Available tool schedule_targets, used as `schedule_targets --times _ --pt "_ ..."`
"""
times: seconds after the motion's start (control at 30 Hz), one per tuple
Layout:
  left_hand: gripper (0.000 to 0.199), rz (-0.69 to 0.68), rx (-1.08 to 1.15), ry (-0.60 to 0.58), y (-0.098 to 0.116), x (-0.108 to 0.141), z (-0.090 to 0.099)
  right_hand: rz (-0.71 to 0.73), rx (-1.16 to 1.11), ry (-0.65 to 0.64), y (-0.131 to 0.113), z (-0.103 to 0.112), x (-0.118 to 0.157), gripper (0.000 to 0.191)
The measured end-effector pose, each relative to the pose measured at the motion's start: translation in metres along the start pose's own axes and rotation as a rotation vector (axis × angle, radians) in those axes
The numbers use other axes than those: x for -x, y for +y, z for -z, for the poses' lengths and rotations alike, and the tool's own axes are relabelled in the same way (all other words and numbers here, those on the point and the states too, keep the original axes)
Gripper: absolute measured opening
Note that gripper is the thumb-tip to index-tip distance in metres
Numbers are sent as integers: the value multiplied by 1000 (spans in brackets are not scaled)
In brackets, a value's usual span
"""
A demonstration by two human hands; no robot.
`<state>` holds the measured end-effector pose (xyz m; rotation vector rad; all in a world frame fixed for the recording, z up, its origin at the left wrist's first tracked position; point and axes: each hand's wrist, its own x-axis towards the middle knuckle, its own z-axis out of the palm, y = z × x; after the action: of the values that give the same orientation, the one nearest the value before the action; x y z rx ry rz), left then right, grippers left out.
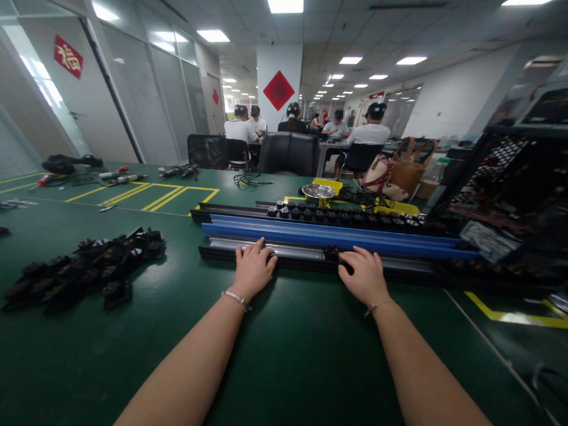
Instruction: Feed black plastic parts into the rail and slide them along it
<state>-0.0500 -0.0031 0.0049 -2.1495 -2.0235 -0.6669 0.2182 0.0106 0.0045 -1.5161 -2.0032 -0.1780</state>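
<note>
A long black rail [304, 263] with a silvery channel lies crosswise on the green table before me. My left hand [253, 269] grips its left part, fingers curved over the channel and thumb at the near edge. Farther right, my right hand [364, 276] grips the same rail, fingers bent over it and thumb low on the near side. A small black part [331, 252] sits in the channel, right beside my right fingertips; whether they touch it, I cannot tell. Behind lies a blue rail [332, 236], then a row of small black parts [334, 214] along another black rail.
Black parts lie heaped [93, 265] at left. A metal bowl [319, 191], yellow trays [334, 186] and cables stand at the back. An open computer case [512, 188] rises at right over the rails' ends. Tools [119, 176] lie far left. People sit beyond.
</note>
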Motion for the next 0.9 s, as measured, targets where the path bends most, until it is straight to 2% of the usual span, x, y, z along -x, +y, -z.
schedule_targets --times 0.47,0.9 --pt "34 -7 -6 7 0 0 0 25 37 -91 -8 0 0 36" --pt "34 -2 3 2 0 0 0 23 46 -124 -10 1 0 38"
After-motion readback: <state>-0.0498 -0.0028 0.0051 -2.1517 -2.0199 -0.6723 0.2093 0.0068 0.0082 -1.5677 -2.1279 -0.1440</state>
